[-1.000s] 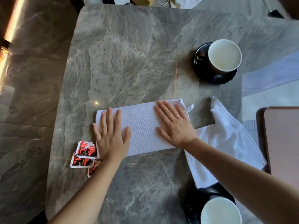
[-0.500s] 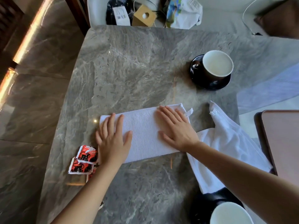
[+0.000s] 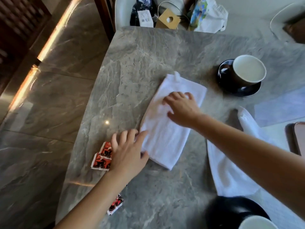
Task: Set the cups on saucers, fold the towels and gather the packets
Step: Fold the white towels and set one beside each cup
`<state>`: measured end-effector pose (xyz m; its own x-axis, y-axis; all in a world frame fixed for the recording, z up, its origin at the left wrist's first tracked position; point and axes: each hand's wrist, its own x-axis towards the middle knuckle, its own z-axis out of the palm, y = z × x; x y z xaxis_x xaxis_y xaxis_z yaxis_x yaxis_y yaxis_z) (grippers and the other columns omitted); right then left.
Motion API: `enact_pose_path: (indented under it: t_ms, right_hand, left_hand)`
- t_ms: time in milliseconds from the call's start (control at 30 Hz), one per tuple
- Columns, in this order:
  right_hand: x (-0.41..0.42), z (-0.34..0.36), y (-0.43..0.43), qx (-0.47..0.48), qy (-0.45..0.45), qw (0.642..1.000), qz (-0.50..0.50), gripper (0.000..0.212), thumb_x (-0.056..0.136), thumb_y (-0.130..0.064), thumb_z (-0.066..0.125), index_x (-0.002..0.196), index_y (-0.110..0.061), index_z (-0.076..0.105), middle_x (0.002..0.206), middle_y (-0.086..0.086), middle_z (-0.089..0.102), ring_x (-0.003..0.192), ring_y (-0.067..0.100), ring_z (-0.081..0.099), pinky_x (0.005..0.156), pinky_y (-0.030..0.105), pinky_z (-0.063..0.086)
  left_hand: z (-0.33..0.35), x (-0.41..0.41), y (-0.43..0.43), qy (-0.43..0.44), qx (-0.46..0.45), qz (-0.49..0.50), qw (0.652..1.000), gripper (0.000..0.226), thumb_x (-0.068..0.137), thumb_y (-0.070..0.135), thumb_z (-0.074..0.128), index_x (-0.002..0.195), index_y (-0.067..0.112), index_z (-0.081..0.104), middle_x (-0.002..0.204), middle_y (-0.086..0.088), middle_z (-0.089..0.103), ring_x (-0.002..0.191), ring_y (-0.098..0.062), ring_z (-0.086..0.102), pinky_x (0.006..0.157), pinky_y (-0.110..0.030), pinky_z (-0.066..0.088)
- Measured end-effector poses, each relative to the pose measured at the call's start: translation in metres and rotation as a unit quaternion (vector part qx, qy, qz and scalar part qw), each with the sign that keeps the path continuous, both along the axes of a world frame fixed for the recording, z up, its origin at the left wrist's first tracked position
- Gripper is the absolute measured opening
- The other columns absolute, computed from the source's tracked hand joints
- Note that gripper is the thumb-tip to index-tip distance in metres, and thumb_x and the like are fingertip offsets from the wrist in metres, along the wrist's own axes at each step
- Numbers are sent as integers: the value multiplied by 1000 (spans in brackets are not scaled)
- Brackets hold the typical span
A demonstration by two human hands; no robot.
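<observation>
Folded towel point(image 3: 166, 129) now lies diagonal on marble table point(image 3: 140, 63); 1 s ago it sat crosswise w/ both palms flat on it, so it's been swung round, prob. for next fold or set aside. Right hand point(image 3: 181, 109) rests on towel's far half, fingers spread, gripping nothing. Left hand point(image 3: 128, 152) at near-left edge, fingers wide, thumb touching cloth, over red packets point(image 3: 101, 160). Second towel point(image 3: 231, 171) unfolded under right forearm. Far cup point(image 3: 247, 70) sits on saucer point(image 3: 239, 90); near cup point(image 3: 257, 223) too.
</observation>
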<state>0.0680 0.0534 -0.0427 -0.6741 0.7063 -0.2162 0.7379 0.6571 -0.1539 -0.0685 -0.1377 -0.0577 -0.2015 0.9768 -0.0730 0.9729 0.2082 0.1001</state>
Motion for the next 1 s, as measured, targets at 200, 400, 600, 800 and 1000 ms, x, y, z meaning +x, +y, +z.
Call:
enact_pose_path:
  t_ms: [200,400,600,800,1000]
  right_hand:
    - [-7,-14,-32,-12,57,995,84,52,90,-30,53,139,-23,37,157,2,24,145,22,17,117,51,13]
    - [60,2,-82,-97,187,977,33,19,79,-38,64,92,-26,58,94,-7,53,90,12,45,66,33,50]
    - [95,-7,-103,-156,80,984,32,43,67,-46,69,102,-29,52,103,-9,47,90,7,32,86,30,43]
    - [76,-6,-121,-155,127,977,-70,55,62,-44,69,111,-34,46,107,-8,37,97,13,34,86,28,35]
    - [97,12,-116,-100,280,948,-118,21,72,-20,69,91,-27,62,98,-11,51,93,14,48,81,17,38]
  left_hand:
    - [-6,14,-30,-22,17,-24,999,65,64,29,73,125,27,53,92,6,59,89,-21,53,84,-39,35]
    - [-7,13,-29,-89,14,20,996,58,59,17,78,112,32,58,82,13,62,83,-18,58,79,-30,25]
    - [-7,11,-21,-144,53,50,987,51,54,5,74,96,30,60,79,13,64,82,-18,57,75,-26,20]
    - [15,13,-12,-199,190,52,960,8,68,20,68,76,19,68,83,4,60,83,-16,52,78,-31,33]
    - [48,14,-19,-352,143,35,924,31,83,38,54,86,10,68,96,3,72,95,-10,62,94,-21,43]
